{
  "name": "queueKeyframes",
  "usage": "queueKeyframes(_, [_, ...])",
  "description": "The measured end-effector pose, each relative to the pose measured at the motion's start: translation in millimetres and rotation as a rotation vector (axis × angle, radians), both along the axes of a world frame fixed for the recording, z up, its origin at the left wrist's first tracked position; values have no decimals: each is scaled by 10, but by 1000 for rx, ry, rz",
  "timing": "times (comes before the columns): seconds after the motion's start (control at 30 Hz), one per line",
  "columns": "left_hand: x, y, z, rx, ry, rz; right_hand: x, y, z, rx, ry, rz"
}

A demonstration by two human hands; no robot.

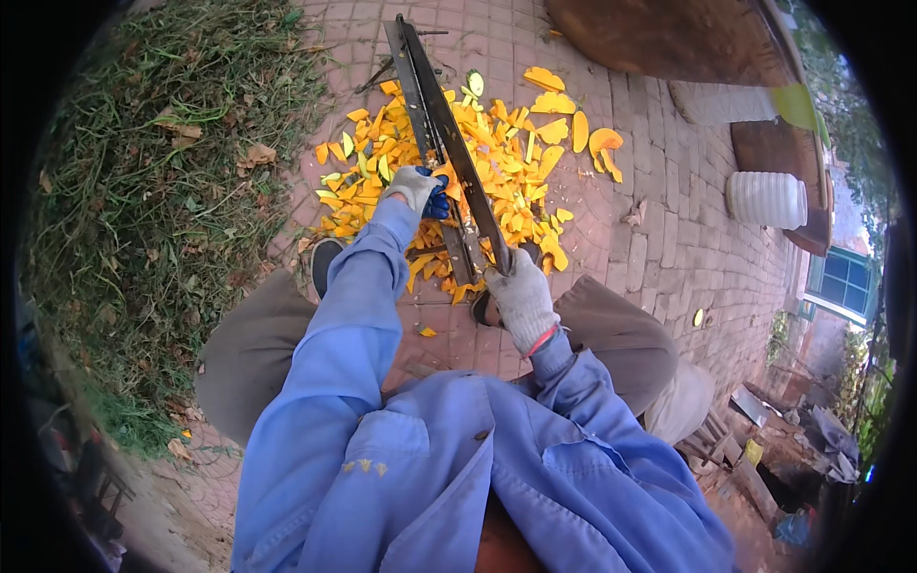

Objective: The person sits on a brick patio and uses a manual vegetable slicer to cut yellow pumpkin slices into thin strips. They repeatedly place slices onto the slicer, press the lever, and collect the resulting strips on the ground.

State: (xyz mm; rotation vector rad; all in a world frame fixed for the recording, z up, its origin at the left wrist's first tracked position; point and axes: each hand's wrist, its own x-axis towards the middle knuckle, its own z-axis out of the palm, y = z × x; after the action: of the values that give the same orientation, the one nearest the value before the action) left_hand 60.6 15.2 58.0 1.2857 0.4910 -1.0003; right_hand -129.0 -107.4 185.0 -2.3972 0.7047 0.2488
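A long dark hinged chopper blade (457, 143) stands over its narrow base (413, 95), running away from me. My right hand (522, 298), in a pale knitted glove with a red cuff edge, is closed round the blade's near end. My left hand (420, 194), in a white and blue work glove, is closed on an orange pumpkin piece (451, 181) beside the blade. Its fingertips are partly hidden. Cut orange pumpkin pieces (516, 196), some with green rind, lie heaped under and around the chopper on the paving.
Cut vines and dry leaves (181, 181) cover the ground at left. Larger pumpkin slices (554, 102) lie at the far right of the heap. Farther right stand a white ribbed container (767, 200) and a big brown rusty vessel (669, 38). Scrap wood (755, 487) lies at lower right.
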Motion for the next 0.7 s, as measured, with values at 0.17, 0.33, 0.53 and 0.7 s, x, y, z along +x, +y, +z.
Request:
queueKeyframes(0.17, [-31, -159, 90, -14, -3, 53, -13, 6, 110, -61, -3, 41])
queueKeyframes(0.33, [-10, -176, 318, 125, -91, -79, -77, 22, -213, -64, 68, 13])
queueKeyframes(0.53, [-172, -230, 95, 251, -234, 70, -134, -9, -468, -74, 17, 26])
queueKeyframes(0.7, [-101, -160, 248, 100, -125, 221, -137, 75, -593, -1, 104, -2])
